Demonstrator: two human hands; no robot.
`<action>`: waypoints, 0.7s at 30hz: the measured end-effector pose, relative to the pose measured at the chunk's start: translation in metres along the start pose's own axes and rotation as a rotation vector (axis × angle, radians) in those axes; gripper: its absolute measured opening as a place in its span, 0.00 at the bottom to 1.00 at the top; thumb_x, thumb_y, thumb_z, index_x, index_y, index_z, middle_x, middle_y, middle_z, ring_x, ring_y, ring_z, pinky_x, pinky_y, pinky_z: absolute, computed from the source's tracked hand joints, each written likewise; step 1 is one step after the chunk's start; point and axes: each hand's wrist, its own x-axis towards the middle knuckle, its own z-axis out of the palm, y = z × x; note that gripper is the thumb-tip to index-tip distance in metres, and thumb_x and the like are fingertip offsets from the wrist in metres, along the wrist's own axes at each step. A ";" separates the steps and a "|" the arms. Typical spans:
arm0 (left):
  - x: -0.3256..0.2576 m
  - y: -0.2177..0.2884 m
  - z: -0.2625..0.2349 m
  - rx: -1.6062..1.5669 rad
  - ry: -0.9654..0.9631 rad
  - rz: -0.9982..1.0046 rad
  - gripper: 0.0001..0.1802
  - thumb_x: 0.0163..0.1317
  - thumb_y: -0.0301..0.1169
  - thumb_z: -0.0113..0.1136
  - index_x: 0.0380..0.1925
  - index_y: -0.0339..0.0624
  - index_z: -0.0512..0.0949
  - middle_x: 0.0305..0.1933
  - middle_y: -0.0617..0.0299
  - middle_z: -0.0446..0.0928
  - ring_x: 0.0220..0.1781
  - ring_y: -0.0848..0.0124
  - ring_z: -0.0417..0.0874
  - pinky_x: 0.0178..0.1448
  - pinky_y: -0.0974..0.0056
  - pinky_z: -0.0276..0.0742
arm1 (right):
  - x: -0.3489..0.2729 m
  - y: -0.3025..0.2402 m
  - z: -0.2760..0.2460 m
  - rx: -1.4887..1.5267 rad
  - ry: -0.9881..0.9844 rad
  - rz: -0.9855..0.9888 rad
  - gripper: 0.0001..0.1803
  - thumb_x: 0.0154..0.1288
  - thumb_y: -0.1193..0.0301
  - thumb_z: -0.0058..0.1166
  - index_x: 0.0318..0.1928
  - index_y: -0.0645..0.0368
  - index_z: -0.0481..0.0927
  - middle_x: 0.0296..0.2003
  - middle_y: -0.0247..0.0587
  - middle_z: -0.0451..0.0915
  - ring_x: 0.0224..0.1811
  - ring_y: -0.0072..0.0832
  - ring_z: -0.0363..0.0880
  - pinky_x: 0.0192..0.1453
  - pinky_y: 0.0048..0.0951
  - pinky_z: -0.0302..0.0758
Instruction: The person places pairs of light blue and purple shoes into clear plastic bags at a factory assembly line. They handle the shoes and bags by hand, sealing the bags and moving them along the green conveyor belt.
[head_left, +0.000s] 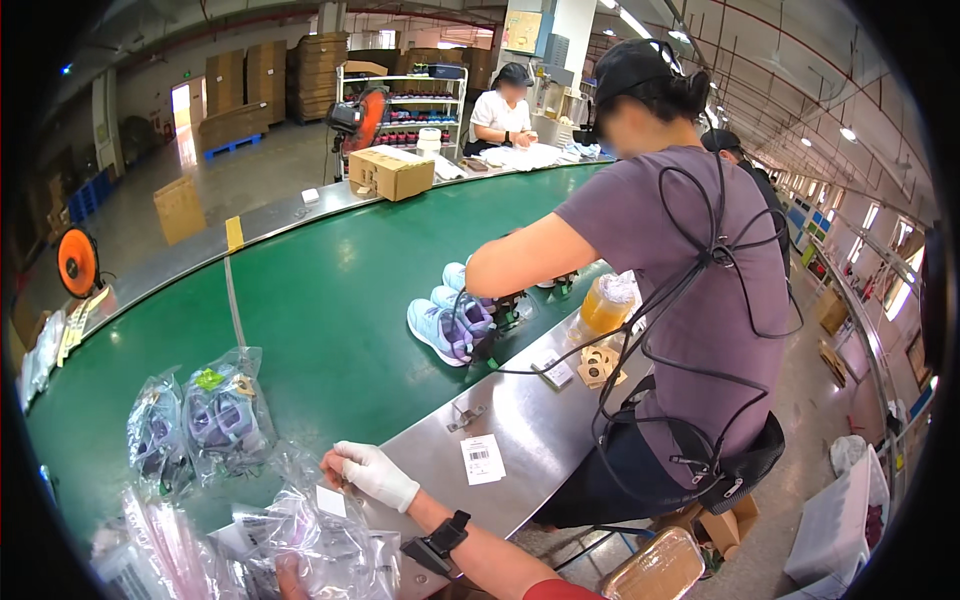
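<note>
My right hand [372,474] wears a white glove with bare fingertips. Its fingers are curled together at the upper edge of a clear plastic bag [325,540] that has a white label. At the lower edge, only part of my left hand [289,578] shows, closed on the same crinkled plastic; its other fingers are hidden. More clear bags [160,545] lie in a pile to the left. Beyond them, bagged light-blue and purple sneakers [225,415] rest on the green belt [330,300], beside another bagged pair [157,430].
A co-worker [690,250] leans over unbagged sneakers [440,325] on the right. White label cards [482,460] lie on the metal ledge [430,450], near an orange-yellow tub [605,305]. A cardboard box [391,174] stands on the far edge, and another person [505,115] works behind it.
</note>
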 end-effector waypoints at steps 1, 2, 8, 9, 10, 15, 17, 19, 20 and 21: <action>0.000 0.000 0.001 0.000 0.000 0.000 0.28 0.59 0.30 0.53 0.58 0.28 0.64 0.58 0.43 0.68 0.61 0.53 0.67 0.67 0.58 0.60 | 0.000 0.000 -0.001 0.006 -0.005 -0.003 0.14 0.71 0.63 0.44 0.36 0.61 0.74 0.27 0.31 0.75 0.27 0.14 0.70 0.29 0.17 0.67; 0.000 0.001 0.002 -0.001 -0.001 0.001 0.28 0.59 0.30 0.54 0.58 0.28 0.64 0.59 0.43 0.68 0.62 0.53 0.67 0.67 0.58 0.59 | 0.000 0.000 -0.002 0.013 -0.009 -0.006 0.14 0.71 0.63 0.44 0.36 0.61 0.74 0.27 0.31 0.75 0.27 0.14 0.70 0.29 0.17 0.67; 0.000 0.005 0.010 -0.001 -0.013 0.006 0.29 0.58 0.30 0.54 0.59 0.27 0.64 0.60 0.42 0.68 0.63 0.53 0.67 0.68 0.57 0.58 | 0.000 0.003 -0.010 -0.023 -0.003 -0.019 0.15 0.70 0.59 0.46 0.38 0.58 0.75 0.27 0.27 0.74 0.28 0.13 0.69 0.28 0.17 0.63; -0.001 0.003 0.013 -0.005 -0.023 0.011 0.29 0.58 0.30 0.54 0.59 0.27 0.63 0.60 0.42 0.67 0.63 0.52 0.66 0.68 0.57 0.58 | -0.001 0.001 -0.011 -0.027 -0.002 -0.010 0.14 0.70 0.60 0.45 0.38 0.59 0.75 0.27 0.28 0.75 0.28 0.14 0.70 0.28 0.17 0.65; -0.001 0.003 0.016 -0.007 -0.032 0.014 0.29 0.58 0.30 0.54 0.59 0.27 0.63 0.60 0.42 0.67 0.63 0.52 0.66 0.68 0.57 0.58 | -0.002 -0.001 -0.013 -0.030 0.000 -0.001 0.14 0.70 0.61 0.45 0.38 0.60 0.75 0.28 0.30 0.75 0.28 0.14 0.70 0.29 0.17 0.66; -0.009 0.018 0.023 -0.400 0.010 -0.151 0.32 0.57 0.30 0.57 0.61 0.28 0.62 0.62 0.42 0.66 0.65 0.53 0.65 0.70 0.57 0.57 | 0.001 0.007 -0.023 0.043 -0.008 -0.053 0.14 0.70 0.62 0.45 0.39 0.61 0.75 0.30 0.32 0.76 0.30 0.16 0.73 0.31 0.17 0.69; 0.006 0.014 0.041 -1.280 -0.025 -0.394 0.21 0.67 0.36 0.46 0.56 0.36 0.68 0.53 0.54 0.72 0.51 0.62 0.75 0.56 0.61 0.71 | 0.004 0.004 -0.024 -0.020 -0.007 -0.002 0.14 0.70 0.62 0.45 0.40 0.60 0.75 0.30 0.31 0.77 0.31 0.16 0.74 0.33 0.18 0.70; 0.010 -0.021 0.039 -0.502 0.112 -0.001 0.23 0.69 0.36 0.45 0.59 0.34 0.64 0.58 0.53 0.67 0.57 0.62 0.69 0.61 0.60 0.66 | 0.002 -0.004 -0.028 -0.056 0.009 0.005 0.16 0.69 0.59 0.47 0.40 0.60 0.76 0.31 0.32 0.77 0.32 0.19 0.73 0.38 0.22 0.72; 0.009 -0.045 0.030 -0.102 0.180 0.182 0.25 0.69 0.37 0.44 0.61 0.34 0.62 0.61 0.52 0.64 0.60 0.62 0.67 0.64 0.60 0.63 | 0.004 -0.006 -0.030 -0.244 0.016 -0.056 0.16 0.68 0.59 0.48 0.40 0.60 0.77 0.32 0.33 0.78 0.34 0.21 0.74 0.40 0.23 0.72; 0.008 -0.045 0.024 0.304 0.240 0.350 0.26 0.70 0.37 0.43 0.63 0.33 0.60 0.64 0.51 0.62 0.63 0.62 0.64 0.66 0.60 0.60 | 0.005 -0.012 -0.034 -0.428 0.027 -0.113 0.16 0.67 0.59 0.49 0.41 0.60 0.77 0.33 0.35 0.78 0.35 0.23 0.75 0.42 0.25 0.72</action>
